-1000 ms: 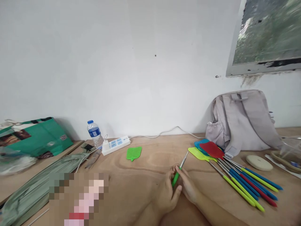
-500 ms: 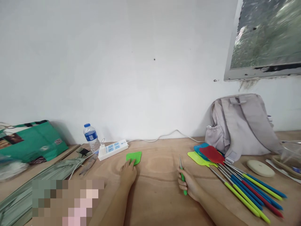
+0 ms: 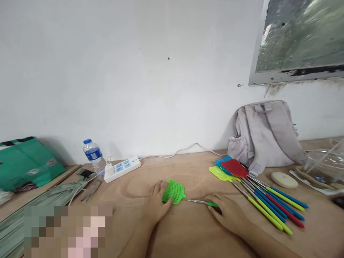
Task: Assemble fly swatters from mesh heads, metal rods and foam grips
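My left hand (image 3: 158, 201) grips a green perforated fly swatter head (image 3: 176, 192) by its left side, thumb in front. The head's short neck points right. My right hand (image 3: 228, 214) is closed around the green handle (image 3: 213, 204) of a swatter, partly hidden under the fingers. From that handle a thin metal rod (image 3: 197, 201) points left toward the neck, with a small gap between them. To the right of this hand lies a bunch of fly swatters with red (image 3: 234, 168), blue and yellow heads, their handles fanned toward me.
Against the wall stand a grey backpack (image 3: 264, 132) and a water bottle (image 3: 94, 156). A white power strip (image 3: 122, 168) with a cable lies left of centre. A green bag (image 3: 32, 165) and grey-green cloth (image 3: 40, 208) are at left; a pale round object (image 3: 284, 180) is at right.
The green swatter head has come nearer and turned so its neck points right. My right hand has tipped the rod from upright to pointing left. The view has shifted right.
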The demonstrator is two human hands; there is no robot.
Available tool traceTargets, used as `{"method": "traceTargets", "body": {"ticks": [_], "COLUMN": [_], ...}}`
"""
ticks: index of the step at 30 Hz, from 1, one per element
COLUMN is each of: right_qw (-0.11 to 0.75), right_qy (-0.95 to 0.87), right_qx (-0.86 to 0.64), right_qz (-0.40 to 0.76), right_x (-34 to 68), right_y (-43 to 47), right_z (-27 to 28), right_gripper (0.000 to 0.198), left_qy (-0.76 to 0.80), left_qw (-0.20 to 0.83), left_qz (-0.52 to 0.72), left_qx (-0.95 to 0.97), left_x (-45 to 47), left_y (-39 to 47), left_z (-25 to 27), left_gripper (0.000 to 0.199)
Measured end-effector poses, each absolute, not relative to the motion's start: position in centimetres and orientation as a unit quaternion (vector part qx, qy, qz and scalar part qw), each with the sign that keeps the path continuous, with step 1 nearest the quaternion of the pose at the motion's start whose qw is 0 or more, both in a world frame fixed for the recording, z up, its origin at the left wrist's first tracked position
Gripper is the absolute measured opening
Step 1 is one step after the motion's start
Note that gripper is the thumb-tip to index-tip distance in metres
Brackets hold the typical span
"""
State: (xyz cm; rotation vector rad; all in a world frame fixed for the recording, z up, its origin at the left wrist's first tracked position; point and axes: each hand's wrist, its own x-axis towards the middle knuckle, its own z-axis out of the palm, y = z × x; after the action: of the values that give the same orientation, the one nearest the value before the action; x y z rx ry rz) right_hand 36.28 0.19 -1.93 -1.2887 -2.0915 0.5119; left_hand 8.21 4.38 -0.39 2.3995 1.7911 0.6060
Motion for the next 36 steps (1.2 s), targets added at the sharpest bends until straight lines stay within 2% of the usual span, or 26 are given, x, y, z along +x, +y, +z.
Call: {"method": "traceTargets", "body": {"ticks": [7, 13, 19, 26, 33, 36], "right_qw": [0.283, 0.226, 0.226, 0.241, 0.237, 0.238], "right_qy": [-0.807, -0.82, -0.815, -0.805, -0.8, -0.799], "right_qx": [-0.504, -0.513, -0.519, -0.527, -0.538, -0.54], "right_qz": [0.119, 0.116, 0.121, 0.129, 0.12, 0.116], "right_x": [35.7, 35.3, 35.3, 34.7, 34.1, 34.0], "right_y": [1.0, 1.0, 0.8, 0.7, 0.5, 0.5], "right_z": [-2.5, -2.1, -1.6, -1.5, -2.0, -2.2], "right_gripper": [0.033, 0.034, 0.033, 0.028, 0.027, 0.028], "left_qy": [0.582, 0.578, 0.585, 0.603, 0.56, 0.543], "left_qw": [0.087, 0.13, 0.139, 0.094, -0.085, -0.116], "left_qz": [0.23, 0.226, 0.215, 0.163, 0.078, 0.056], "left_qx": [0.775, 0.773, 0.769, 0.776, 0.821, 0.83], "left_x": [8.8, 8.9, 9.9, 10.4, 11.5, 11.9], "left_y": [4.4, 4.3, 3.7, 3.8, 3.7, 3.8], "left_z": [-1.2, -1.0, -0.3, -0.6, -0.6, -0.8], "left_gripper": [0.052, 0.051, 0.053, 0.052, 0.044, 0.04]}}
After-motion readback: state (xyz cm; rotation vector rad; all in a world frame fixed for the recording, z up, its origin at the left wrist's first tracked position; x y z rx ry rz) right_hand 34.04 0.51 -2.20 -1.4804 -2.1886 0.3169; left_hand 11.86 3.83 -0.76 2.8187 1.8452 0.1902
